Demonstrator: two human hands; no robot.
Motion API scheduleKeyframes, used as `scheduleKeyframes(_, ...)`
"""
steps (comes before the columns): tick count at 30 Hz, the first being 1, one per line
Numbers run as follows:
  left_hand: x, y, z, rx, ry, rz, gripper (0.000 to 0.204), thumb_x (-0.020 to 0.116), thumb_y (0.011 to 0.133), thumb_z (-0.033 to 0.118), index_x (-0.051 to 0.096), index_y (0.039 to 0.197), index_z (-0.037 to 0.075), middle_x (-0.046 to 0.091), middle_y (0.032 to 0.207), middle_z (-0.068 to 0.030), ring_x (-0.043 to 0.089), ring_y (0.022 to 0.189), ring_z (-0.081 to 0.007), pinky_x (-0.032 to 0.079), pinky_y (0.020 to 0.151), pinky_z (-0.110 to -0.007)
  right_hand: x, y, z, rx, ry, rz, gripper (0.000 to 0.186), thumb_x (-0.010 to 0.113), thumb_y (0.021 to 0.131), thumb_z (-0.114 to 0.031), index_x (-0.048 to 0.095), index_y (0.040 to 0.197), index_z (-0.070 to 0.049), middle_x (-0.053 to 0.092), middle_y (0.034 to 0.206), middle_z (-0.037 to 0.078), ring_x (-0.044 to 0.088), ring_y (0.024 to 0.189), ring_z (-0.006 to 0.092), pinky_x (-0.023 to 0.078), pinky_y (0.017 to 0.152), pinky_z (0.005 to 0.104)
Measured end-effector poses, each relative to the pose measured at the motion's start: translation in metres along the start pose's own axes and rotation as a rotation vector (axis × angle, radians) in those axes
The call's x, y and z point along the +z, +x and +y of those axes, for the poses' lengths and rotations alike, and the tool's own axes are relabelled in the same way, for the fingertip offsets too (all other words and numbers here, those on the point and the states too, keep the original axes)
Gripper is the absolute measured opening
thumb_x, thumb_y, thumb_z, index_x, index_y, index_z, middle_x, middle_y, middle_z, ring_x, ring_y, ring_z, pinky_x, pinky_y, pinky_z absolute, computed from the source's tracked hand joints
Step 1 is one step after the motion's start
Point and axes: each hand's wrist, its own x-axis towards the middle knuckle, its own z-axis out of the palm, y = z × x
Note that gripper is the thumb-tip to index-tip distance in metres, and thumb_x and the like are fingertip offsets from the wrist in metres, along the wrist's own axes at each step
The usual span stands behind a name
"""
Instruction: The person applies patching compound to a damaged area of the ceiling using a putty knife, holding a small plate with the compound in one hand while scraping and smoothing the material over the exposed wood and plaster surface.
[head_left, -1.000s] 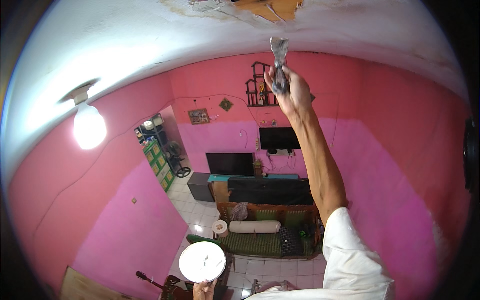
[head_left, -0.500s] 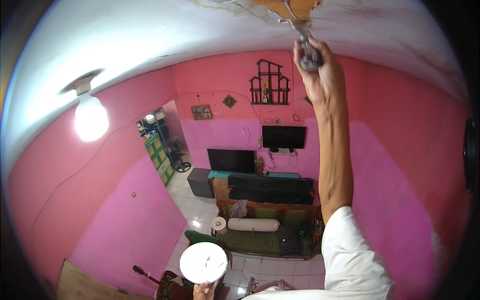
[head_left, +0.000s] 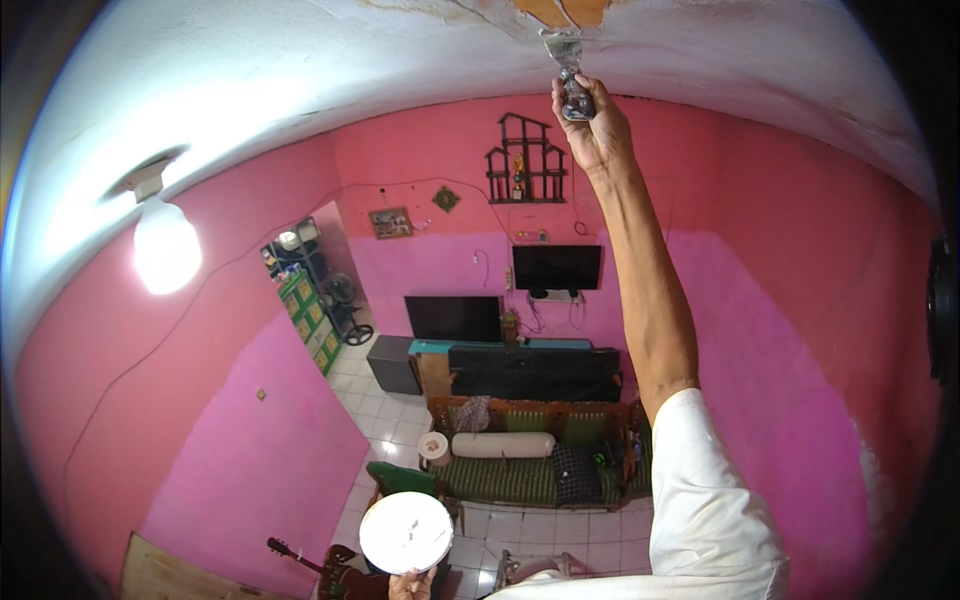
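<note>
Putty knife [head_left: 566, 60] sits farther left than before by the orange ceiling patch [head_left: 560, 12] — right hand [head_left: 603, 138] clenched round its handle, blade beyond. Left hand [head_left: 411, 585] grips a white disc's [head_left: 405, 532] near rim.

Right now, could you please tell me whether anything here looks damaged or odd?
Yes: the ceiling looks damaged near the putty knife in the right hand; an orange-brown patch with ragged edges interrupts its white surface.

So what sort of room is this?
Probably a home's living room, judging by the long green sofa, the two flat screens and the guitar at lower left.
</note>
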Motion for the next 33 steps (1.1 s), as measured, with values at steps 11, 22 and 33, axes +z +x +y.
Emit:
scheduleKeyframes(11,0.013,-0.011,-0.002,-0.002,-0.025,0.058,0.057,0.047,0.075,-0.008,0.031,0.129,-0.003,0.042,0.126,-0.0179,0.044,0.114,-0.0302,0.037,0.099,-0.045,0.056,-0.032,-0.005,-0.072,-0.026,-0.037,0.018,0.058,0.08,-0.006,0.049,0.092,0.004,0.056,0.088,0.017,0.058,0.081,0.0258,0.054,0.07,0.0329)
scheduleKeyframes(22,0.038,-0.034,0.005,0.04,-0.002,0.037,0.05,0.045,0.084,0.0,0.029,0.131,-0.002,0.041,0.127,-0.0186,0.044,0.114,-0.0306,0.036,0.1,-0.047,0.102,-0.087,-0.012,-0.127,-0.209,-0.078,0.023,0.054,0.084,-0.015,0.052,0.094,0.005,0.059,0.085,0.016,0.058,0.068,0.0196,0.051,0.06,0.0284)
scheduleKeyframes(33,0.039,-0.041,0.002,0.082,0.04,0.032,0.046,0.043,0.088,0.005,0.029,0.131,0.0,0.041,0.128,-0.0172,0.042,0.116,-0.0306,0.034,0.101,-0.047,0.033,-0.018,0.004,-0.078,-0.088,0.068,0.022,0.056,0.081,-0.014,0.049,0.092,0.004,0.056,0.08,0.015,0.057,0.063,0.0216,0.051,0.057,0.032)
